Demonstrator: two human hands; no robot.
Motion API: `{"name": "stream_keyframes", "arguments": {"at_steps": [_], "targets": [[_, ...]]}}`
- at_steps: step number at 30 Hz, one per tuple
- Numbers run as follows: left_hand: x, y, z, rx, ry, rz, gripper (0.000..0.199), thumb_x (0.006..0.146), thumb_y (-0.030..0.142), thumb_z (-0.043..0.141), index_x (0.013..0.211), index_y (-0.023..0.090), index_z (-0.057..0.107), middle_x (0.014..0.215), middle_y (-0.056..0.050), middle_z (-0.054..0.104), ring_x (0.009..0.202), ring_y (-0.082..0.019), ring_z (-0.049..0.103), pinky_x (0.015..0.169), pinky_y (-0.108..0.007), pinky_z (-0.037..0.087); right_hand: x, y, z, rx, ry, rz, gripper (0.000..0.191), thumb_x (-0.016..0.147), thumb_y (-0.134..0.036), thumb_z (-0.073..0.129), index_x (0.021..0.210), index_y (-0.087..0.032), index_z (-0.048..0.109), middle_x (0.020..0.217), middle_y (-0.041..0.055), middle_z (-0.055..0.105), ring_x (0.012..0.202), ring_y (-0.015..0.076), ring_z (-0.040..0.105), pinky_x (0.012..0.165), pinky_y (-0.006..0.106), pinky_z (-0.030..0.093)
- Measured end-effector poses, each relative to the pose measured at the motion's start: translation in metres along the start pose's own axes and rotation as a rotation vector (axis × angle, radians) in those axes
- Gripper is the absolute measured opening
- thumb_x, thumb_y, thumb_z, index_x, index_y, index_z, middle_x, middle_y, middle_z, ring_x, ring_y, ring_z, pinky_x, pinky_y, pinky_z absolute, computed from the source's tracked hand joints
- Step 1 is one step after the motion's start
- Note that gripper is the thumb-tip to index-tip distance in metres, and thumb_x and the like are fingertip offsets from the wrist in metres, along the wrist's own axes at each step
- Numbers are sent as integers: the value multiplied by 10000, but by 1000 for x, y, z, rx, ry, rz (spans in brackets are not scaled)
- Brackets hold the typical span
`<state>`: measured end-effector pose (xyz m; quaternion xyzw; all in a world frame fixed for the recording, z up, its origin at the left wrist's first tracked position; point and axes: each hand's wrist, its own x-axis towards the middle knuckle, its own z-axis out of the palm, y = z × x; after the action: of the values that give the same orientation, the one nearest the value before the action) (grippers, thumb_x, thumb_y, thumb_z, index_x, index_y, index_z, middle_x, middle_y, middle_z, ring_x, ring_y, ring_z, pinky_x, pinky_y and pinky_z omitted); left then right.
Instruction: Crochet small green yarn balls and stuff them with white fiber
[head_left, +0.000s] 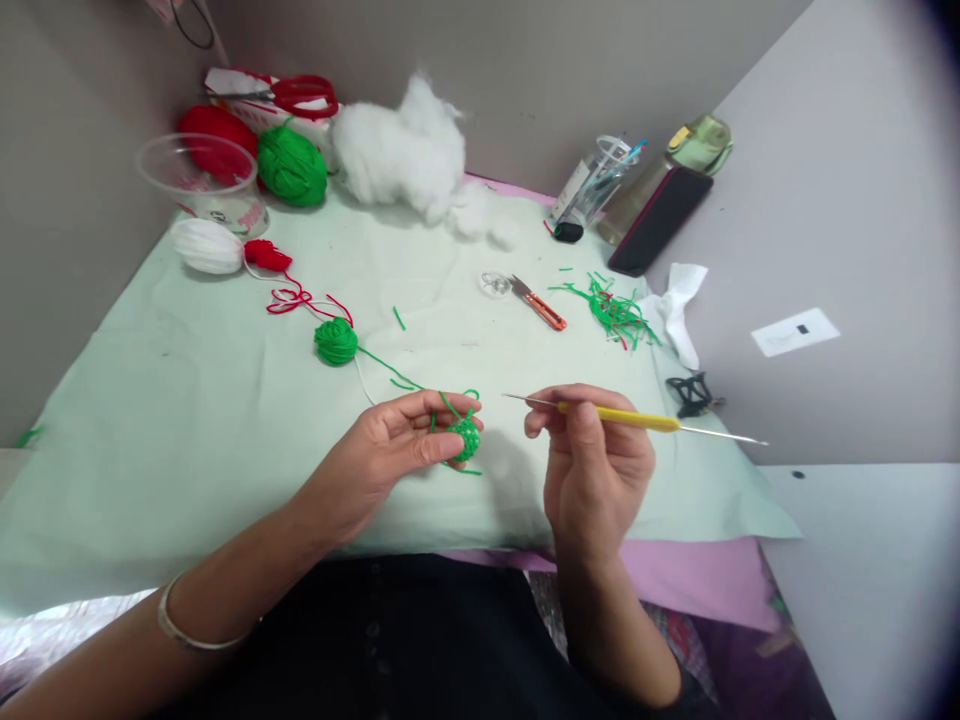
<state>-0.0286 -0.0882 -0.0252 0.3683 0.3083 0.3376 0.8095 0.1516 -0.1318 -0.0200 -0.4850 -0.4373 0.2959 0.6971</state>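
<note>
Between the thumb and fingers of my left hand (401, 445) is a small round green crocheted piece (466, 439), with a green strand looped over the fingers. That strand runs up and left to a small green yarn ball (336, 342) on the cloth. My right hand (596, 465) is closed on the yellow handle of a crochet hook (637, 416). One thin metal end points left toward the crocheted piece without touching it, and the other sticks out to the right. A gap of bare cloth lies between my hands.
Red-handled scissors (304, 97), a green skein (292, 166), a clear tub (199, 185) and white stuffing (405, 150) stand at the back. Orange snips (538, 303), green yarn scraps (611, 312), a phone (660, 220) and a black clip (691, 394) lie to the right.
</note>
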Motion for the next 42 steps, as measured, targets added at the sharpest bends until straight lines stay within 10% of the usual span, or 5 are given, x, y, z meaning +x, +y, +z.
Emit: {"name": "stream_keyframes", "arguments": {"at_steps": [42], "targets": [[-1,2,-1,235,-24,47,429,828,296,816,1237,242,697,996,-17,730,999,-175,659,929,-302,485,-7,8,5,-38,-395,-127,181,974,-233,639,1068,-290,783,987,45,788,930,207,700,782,377,565]]}}
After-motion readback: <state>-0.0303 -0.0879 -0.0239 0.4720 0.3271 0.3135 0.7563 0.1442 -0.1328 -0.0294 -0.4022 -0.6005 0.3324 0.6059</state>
